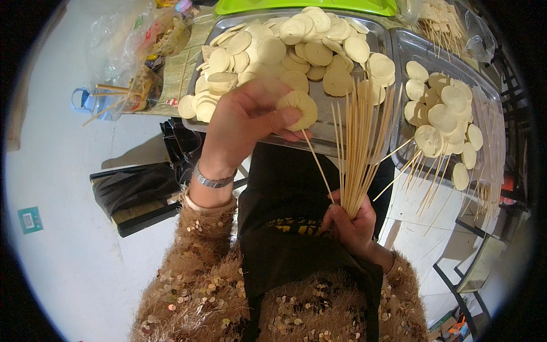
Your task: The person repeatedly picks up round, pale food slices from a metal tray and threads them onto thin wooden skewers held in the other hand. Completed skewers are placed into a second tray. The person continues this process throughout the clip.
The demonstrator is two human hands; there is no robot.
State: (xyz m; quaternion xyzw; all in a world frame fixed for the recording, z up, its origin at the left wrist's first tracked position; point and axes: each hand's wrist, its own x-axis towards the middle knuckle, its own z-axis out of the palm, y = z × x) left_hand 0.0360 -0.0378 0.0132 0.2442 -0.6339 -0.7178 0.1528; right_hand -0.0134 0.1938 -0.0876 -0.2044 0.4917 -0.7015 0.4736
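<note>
Between the thumb and fingers of my left hand [256, 115] is a round, pale yellow slice [304, 107], pleated towards its middle. A thin wooden skewer [317, 160] runs from the slice's lower edge down to my right hand [351, 222]. That hand grips this skewer's lower end and a fanned bundle of wooden skewers [357, 149] pointing upwards. Beyond my hands, a metal tray [320, 139] holds a heap of similar round slices [295, 30]. A second metal tray [397, 149] at the right holds skewered round slices [442, 117], their sticks pointing towards me over its near edge.
A bright green tray [307, 5] lies at the far edge. Plastic bags with food [171, 38] and a cup with sticks [115, 100] stand at the left. More skewered flat pieces [440, 19] lie at the far right. A dark stool [136, 192] stands below, left.
</note>
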